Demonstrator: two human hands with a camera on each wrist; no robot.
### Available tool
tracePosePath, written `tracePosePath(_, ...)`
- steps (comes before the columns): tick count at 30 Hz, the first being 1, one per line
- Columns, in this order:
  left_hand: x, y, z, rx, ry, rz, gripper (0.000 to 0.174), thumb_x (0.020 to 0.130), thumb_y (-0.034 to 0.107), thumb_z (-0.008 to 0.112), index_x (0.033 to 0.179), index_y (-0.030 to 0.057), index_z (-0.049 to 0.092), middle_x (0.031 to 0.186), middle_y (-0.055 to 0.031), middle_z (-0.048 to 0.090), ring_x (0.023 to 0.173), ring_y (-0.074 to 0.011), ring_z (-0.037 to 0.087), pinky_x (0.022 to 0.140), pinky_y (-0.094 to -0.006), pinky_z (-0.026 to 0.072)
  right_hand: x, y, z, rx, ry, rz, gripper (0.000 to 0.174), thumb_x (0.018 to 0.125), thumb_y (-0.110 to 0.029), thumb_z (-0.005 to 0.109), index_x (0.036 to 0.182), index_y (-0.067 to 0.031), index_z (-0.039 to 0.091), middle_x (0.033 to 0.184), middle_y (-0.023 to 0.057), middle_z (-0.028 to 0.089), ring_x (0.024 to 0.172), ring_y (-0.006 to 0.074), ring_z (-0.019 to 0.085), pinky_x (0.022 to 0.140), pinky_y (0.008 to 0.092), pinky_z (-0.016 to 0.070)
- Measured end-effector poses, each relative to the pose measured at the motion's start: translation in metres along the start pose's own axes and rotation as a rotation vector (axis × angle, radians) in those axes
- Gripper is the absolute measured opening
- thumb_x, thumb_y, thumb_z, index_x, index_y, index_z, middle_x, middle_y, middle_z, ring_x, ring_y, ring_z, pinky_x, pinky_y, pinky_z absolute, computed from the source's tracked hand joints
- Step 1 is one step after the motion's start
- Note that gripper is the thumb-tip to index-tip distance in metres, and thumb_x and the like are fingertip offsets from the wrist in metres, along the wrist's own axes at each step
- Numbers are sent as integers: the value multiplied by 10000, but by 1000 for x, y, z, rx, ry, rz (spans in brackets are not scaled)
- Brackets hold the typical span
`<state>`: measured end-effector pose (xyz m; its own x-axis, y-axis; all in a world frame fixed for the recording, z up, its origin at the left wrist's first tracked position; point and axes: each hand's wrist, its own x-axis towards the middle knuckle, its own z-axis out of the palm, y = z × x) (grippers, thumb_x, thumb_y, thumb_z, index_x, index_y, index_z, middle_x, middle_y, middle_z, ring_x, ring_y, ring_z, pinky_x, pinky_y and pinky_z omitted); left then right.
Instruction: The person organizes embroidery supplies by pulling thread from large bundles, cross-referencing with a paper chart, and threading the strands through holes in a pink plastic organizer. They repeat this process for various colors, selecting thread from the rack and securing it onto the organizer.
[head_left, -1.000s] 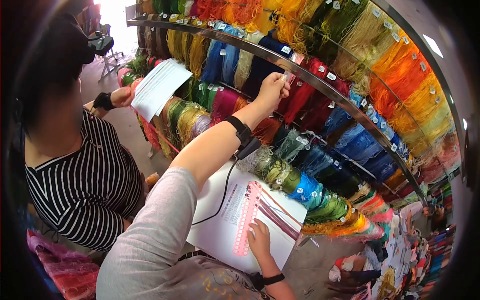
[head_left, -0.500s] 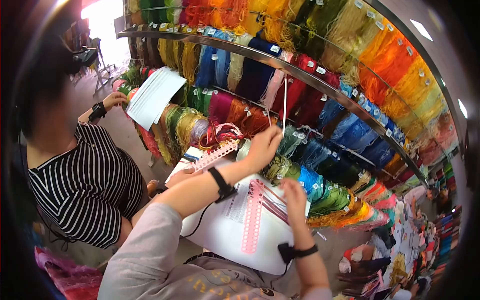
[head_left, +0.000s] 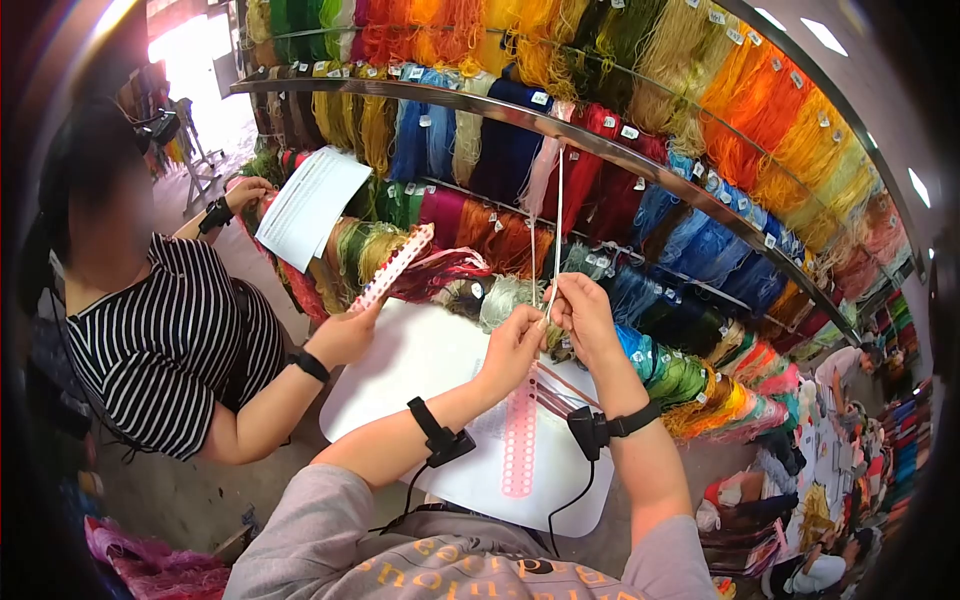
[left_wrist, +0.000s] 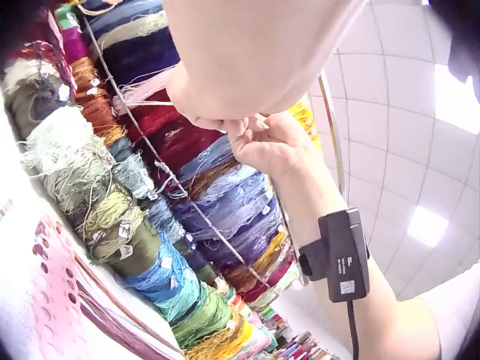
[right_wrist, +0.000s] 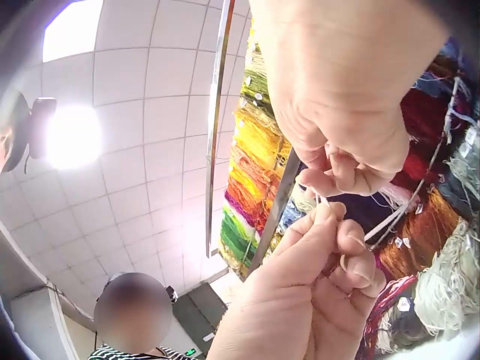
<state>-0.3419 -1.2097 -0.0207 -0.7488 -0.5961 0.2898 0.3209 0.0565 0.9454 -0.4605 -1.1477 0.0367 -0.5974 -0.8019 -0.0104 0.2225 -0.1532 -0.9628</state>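
In the head view a pale strand (head_left: pixel 560 195) hangs from the metal rail down to both hands. My left hand (head_left: pixel 512 350) pinches it at its lower part. Close against it, at the upper right, my right hand (head_left: pixel 585 315) pinches the same strand. Seen from the right wrist, the thumb and fingertips of the left hand (right_wrist: pixel 307 289) almost meet those of the right hand (right_wrist: pixel 345 105), with a bit of white strand between. Below the hands a pink perforated card (head_left: pixel 518 450) lies on the white board (head_left: pixel 400 370), with brownish-purple threads beside its top end.
Coloured skeins (head_left: pixel 510 130) with small labels hang on curved metal rails (head_left: pixel 430 92) ahead. At the left, a person in a striped top (head_left: pixel 185 350) holds a perforated card (head_left: pixel 395 268) with red threads. White printed sheets (head_left: pixel 312 205) rest against the skeins beyond.
My left hand has come down from the rail, and my right hand has left the pink card and risen to meet it at the strand. The other person's threaded card has come up into view.
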Motion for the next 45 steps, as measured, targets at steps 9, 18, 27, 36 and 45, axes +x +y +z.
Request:
tracePosePath(9,3,-9,-5,-204,-78,-33,142,989,182,465,975,42,487,740,-5,518,628,-65,487,581,-191,432,-6,-1,-1,-13,10,-83,161,974,-178,458,916,-37,512,852,104,640,575,76,557,501,191,421)
tracePosePath(18,1,-9,-8,-239,-50,-27,142,981,184,485,969,43,484,749,-11,540,629,-63,499,587,-191,436,-6,0,3,-9,34,-69,173,975,-181,450,912,-33,511,860,112,644,567,71,553,488,189,414)
tracePosePath(27,1,8,0,119,-20,108,91,937,108,518,920,24,548,704,-49,567,607,-97,524,570,-239,431,19,-43,0,-59,-31,3,254,956,-252,533,1043,-17,579,752,44,624,439,41,455,392,166,333)
tracePosePath(36,78,-10,-16,90,-1,168,148,938,120,511,1035,27,572,839,-33,585,609,-74,541,552,-224,454,-78,12,-14,-596,97,-164,141,912,-128,577,801,-44,592,591,-56,462,525,29,401,469,196,307)
tracePosePath(45,236,-18,-48,143,176,254,221,884,132,540,1045,-11,591,910,-121,616,555,-167,604,544,-292,492,-394,193,-280,-620,899,195,209,833,-136,619,655,-94,520,542,-29,435,452,70,411,391,245,300)
